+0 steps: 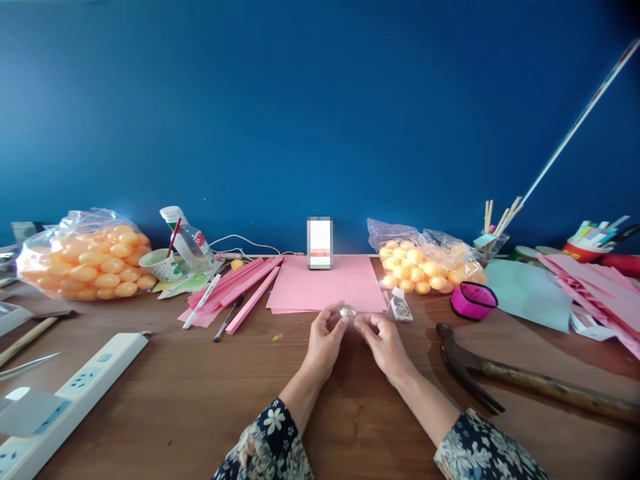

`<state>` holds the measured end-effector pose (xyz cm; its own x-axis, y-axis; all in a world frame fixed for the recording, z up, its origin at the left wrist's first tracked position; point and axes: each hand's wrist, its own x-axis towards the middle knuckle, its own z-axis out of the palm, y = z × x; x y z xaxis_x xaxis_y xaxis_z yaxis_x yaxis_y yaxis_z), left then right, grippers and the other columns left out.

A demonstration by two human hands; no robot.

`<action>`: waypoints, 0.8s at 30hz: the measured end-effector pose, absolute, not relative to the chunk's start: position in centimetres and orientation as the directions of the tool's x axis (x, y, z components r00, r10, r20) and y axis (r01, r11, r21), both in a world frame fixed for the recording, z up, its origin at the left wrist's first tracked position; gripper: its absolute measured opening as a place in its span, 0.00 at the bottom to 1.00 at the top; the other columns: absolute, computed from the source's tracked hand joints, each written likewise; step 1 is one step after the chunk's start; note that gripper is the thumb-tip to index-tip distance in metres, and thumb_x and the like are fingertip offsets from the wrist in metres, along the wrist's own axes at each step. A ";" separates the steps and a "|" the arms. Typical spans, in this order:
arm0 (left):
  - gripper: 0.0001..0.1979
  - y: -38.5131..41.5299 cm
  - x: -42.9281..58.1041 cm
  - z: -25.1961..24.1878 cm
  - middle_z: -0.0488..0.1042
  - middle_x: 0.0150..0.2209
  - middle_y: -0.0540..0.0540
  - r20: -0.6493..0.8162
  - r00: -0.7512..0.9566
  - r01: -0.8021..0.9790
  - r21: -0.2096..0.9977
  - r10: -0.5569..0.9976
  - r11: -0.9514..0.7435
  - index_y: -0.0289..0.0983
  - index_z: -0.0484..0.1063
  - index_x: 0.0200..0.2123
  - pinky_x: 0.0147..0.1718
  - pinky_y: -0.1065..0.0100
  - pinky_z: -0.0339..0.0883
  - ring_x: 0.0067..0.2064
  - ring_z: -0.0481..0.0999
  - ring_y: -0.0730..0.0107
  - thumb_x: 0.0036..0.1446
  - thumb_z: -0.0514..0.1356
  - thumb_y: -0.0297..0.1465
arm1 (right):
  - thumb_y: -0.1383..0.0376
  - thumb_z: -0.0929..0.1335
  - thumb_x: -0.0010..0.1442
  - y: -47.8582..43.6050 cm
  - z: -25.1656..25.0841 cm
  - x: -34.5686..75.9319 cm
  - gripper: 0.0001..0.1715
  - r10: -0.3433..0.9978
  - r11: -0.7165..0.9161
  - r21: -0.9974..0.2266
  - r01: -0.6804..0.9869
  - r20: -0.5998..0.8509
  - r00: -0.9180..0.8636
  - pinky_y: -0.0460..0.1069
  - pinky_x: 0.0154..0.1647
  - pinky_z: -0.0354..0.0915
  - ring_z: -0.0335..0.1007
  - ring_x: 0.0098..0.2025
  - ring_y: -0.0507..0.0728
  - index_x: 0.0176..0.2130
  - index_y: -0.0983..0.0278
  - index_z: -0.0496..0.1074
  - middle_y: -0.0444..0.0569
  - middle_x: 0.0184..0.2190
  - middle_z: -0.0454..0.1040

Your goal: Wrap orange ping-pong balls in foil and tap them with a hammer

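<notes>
Both my hands meet above the brown table, just in front of the pink paper sheets (pixel 327 283). Between the thumb and fingers of my left hand (pixel 324 339) is a small shiny, clear or silvery piece (pixel 347 311); its exact kind is too small to make out. The fingers of my right hand (pixel 384 343) are pinched together at the piece's right edge. Just beyond the right hand lies a small open white packet (pixel 401 307). A phone (pixel 320 244), its screen blurred, stands upright on the pink sheets.
Bags of orange balls stand left (pixel 93 263) and right (pixel 425 263). Pink paper strips (pixel 240 283) and a black pen (pixel 229 319) lie left, with a white power strip (pixel 85 393) nearer. A claw hammer (pixel 530 380) and a magenta band (pixel 474 301) are right. A blue wall (pixel 300 120) rises behind.
</notes>
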<state>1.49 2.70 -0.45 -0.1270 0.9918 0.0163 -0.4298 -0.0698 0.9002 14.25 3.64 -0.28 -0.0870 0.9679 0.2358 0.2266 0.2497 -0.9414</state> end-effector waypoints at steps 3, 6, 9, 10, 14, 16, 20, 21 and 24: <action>0.20 2.7 1.5 -0.5 0.76 0.43 0.40 0.021 -0.132 -0.419 0.905 0.991 -0.075 0.35 0.69 0.45 0.51 0.59 0.61 0.46 0.73 0.62 0.46 0.63 0.31 | 0.56 0.66 0.55 3.6 -0.2 14.2 0.15 0.971 0.239 -0.942 0.236 0.224 -0.089 0.51 0.37 0.64 0.70 0.35 0.59 0.31 0.65 0.72 0.50 0.32 0.76; 0.20 2.6 1.5 -0.5 0.76 0.43 0.40 0.021 -0.133 -0.413 0.908 0.991 -0.075 0.35 0.69 0.45 0.51 0.59 0.61 0.46 0.73 0.63 0.46 0.63 0.31 | 0.55 0.66 0.55 3.6 -0.2 14.2 0.15 0.970 0.240 -0.940 0.244 0.226 -0.084 0.51 0.36 0.64 0.70 0.34 0.58 0.31 0.65 0.72 0.50 0.31 0.76; 0.19 2.6 1.4 -0.2 0.76 0.42 0.39 0.021 -0.122 -0.413 0.908 0.992 -0.070 0.35 0.69 0.44 0.50 0.59 0.61 0.46 0.73 0.63 0.46 0.63 0.31 | 0.56 0.65 0.55 3.6 -0.2 14.2 0.15 0.968 0.248 -0.938 0.241 0.233 -0.088 0.51 0.37 0.64 0.70 0.35 0.58 0.31 0.65 0.72 0.50 0.32 0.76; 0.19 2.5 1.4 -0.1 0.76 0.42 0.39 0.019 -0.118 -0.411 0.909 0.993 -0.066 0.34 0.69 0.44 0.50 0.59 0.61 0.46 0.73 0.63 0.46 0.63 0.31 | 0.56 0.65 0.55 3.6 -0.2 14.2 0.15 0.968 0.251 -0.938 0.238 0.236 -0.090 0.51 0.37 0.64 0.70 0.35 0.59 0.31 0.65 0.72 0.50 0.32 0.76; 0.19 2.5 1.4 0.2 0.76 0.41 0.40 0.004 -0.116 -0.404 0.913 0.993 -0.051 0.34 0.69 0.44 0.50 0.60 0.61 0.46 0.73 0.63 0.46 0.63 0.30 | 0.56 0.66 0.55 3.6 -0.2 14.2 0.14 0.965 0.262 -0.936 0.234 0.249 -0.083 0.52 0.39 0.64 0.70 0.35 0.59 0.31 0.65 0.72 0.51 0.32 0.76; 0.19 2.4 1.4 0.2 0.76 0.41 0.40 0.001 -0.113 -0.409 0.911 0.994 -0.048 0.34 0.69 0.44 0.50 0.60 0.61 0.46 0.73 0.63 0.46 0.63 0.30 | 0.56 0.66 0.55 3.6 -0.1 14.2 0.14 0.965 0.260 -0.937 0.234 0.247 -0.082 0.52 0.40 0.64 0.70 0.36 0.59 0.31 0.65 0.72 0.50 0.32 0.76; 0.19 2.3 1.4 0.5 0.76 0.42 0.40 -0.009 -0.113 -0.426 0.904 0.994 -0.040 0.34 0.70 0.44 0.50 0.60 0.61 0.46 0.74 0.63 0.46 0.64 0.30 | 0.56 0.66 0.54 3.5 0.1 14.1 0.13 0.964 0.265 -0.936 0.234 0.254 -0.076 0.52 0.41 0.64 0.70 0.36 0.59 0.30 0.64 0.72 0.50 0.31 0.76; 0.19 2.3 1.4 0.5 0.76 0.41 0.40 -0.011 -0.112 -0.428 0.903 0.994 -0.038 0.35 0.70 0.43 0.50 0.60 0.61 0.46 0.74 0.63 0.45 0.64 0.30 | 0.56 0.66 0.54 3.5 0.1 14.1 0.13 0.964 0.265 -0.935 0.236 0.255 -0.073 0.52 0.40 0.64 0.70 0.35 0.59 0.30 0.64 0.72 0.50 0.31 0.76; 0.19 2.2 1.5 0.5 0.76 0.41 0.40 -0.005 -0.107 -0.424 0.905 0.994 -0.041 0.35 0.70 0.43 0.50 0.61 0.62 0.46 0.74 0.62 0.45 0.64 0.30 | 0.56 0.66 0.54 3.5 0.1 14.1 0.14 0.964 0.264 -0.934 0.242 0.254 -0.073 0.52 0.39 0.64 0.69 0.34 0.58 0.29 0.64 0.72 0.50 0.29 0.76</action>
